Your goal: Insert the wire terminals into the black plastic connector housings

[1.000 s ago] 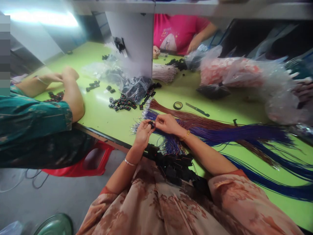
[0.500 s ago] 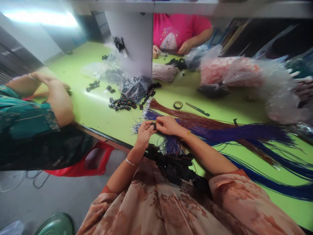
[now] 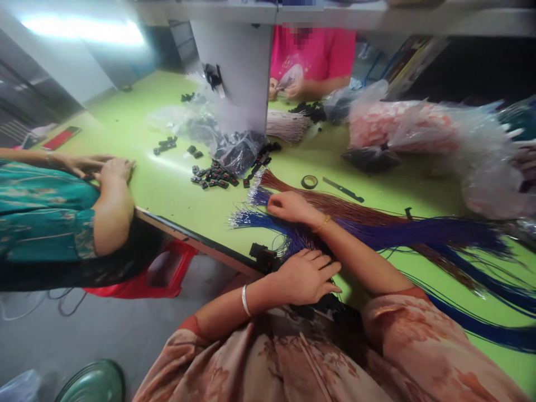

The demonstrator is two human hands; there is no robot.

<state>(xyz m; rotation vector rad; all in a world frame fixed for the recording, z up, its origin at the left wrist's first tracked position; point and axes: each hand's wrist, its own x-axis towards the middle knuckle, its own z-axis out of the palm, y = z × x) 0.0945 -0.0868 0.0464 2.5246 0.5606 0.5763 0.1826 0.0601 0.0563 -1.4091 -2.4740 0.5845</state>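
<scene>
My left hand (image 3: 307, 276) lies palm down with fingers spread over a pile of black plastic connector housings near the table's front edge; a few housings (image 3: 263, 257) show to its left. Beyond it, my right hand (image 3: 291, 207) has its fingers curled above the bundle of blue wires (image 3: 377, 230), close to the metal-tipped ends (image 3: 240, 216). Whatever is between its fingertips is hidden. A bundle of brown wires (image 3: 307, 195) runs behind that hand.
Behind the wires lie a tape roll (image 3: 310, 181) and a dark knife (image 3: 343, 190). Black connectors (image 3: 213, 174) are heaped beside a plastic bag (image 3: 238, 153). A co-worker's hands (image 3: 111, 166) rest at left; another co-worker in pink (image 3: 335, 56) sits opposite. Filled bags (image 3: 410, 125) stand at back right.
My hands, earlier together at a small black piece, have come apart. The left moved down and right onto the black pile and spread its fingers. The right stayed near the wire ends.
</scene>
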